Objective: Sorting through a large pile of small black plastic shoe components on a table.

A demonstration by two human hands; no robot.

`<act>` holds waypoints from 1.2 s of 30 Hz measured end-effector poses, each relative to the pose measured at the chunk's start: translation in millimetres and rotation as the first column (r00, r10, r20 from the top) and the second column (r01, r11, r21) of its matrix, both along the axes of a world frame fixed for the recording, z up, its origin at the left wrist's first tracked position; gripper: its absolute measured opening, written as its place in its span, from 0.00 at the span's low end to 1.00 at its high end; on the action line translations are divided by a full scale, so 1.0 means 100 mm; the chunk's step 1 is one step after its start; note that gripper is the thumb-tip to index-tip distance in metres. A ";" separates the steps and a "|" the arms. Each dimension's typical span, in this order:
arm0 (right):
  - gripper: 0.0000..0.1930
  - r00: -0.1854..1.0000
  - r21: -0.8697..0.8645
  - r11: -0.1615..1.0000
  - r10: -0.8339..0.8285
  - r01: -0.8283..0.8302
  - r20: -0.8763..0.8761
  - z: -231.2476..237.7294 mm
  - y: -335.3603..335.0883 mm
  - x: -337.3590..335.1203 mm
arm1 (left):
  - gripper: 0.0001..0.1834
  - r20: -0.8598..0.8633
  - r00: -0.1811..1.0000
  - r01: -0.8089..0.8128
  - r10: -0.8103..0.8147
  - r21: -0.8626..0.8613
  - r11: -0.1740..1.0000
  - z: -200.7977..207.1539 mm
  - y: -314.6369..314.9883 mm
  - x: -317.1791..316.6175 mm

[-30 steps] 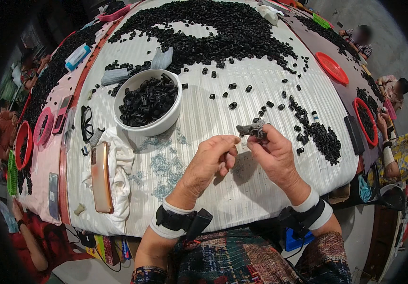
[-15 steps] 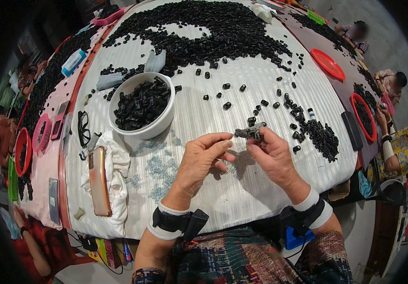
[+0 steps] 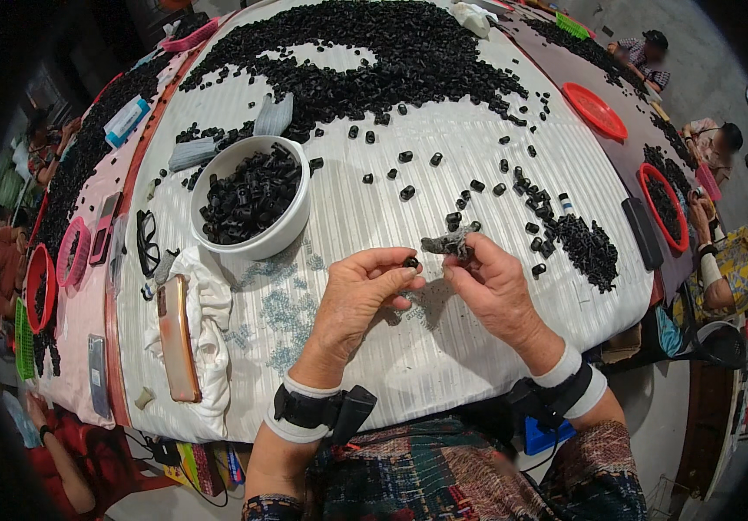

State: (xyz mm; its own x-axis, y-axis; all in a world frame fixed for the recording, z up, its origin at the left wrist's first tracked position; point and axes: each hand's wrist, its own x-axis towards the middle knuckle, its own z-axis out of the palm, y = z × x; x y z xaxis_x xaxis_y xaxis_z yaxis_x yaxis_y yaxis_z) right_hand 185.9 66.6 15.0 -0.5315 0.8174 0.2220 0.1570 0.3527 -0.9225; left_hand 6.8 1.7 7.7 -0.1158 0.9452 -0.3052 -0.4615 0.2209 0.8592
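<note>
Both hands work just in front of the white bowl [image 3: 252, 195], which is full of small black plastic pieces. Left hand [image 3: 361, 295] has its thumb and forefinger pinched together on one small black piece [image 3: 410, 261], the other fingers loosely curled. Right hand [image 3: 496, 286] is clamped around a grey, ragged-looking tool [image 3: 449, 244], its end sticking out toward the left hand. Beyond the bowl spreads a big heap of black pieces [image 3: 374, 52]; left of the bowl lie black-framed glasses [image 3: 146, 243].
</note>
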 end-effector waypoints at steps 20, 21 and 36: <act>0.12 0.984 0.557 0.824 -0.001 -0.101 0.180 0.21 -0.03 -0.12 | 0.10 -0.172 0.985 0.027 -0.006 0.117 0.993 0.05 -0.04 0.05; 0.12 0.984 0.593 0.797 0.013 -0.119 0.180 0.21 -0.03 -0.13 | 0.10 -0.171 0.985 0.023 -0.002 0.118 0.993 0.05 -0.04 0.05; 0.10 0.988 0.590 0.802 -0.005 -0.088 0.155 0.22 -0.02 -0.17 | 0.10 -0.149 0.988 0.045 -0.026 0.126 0.991 0.04 -0.05 0.03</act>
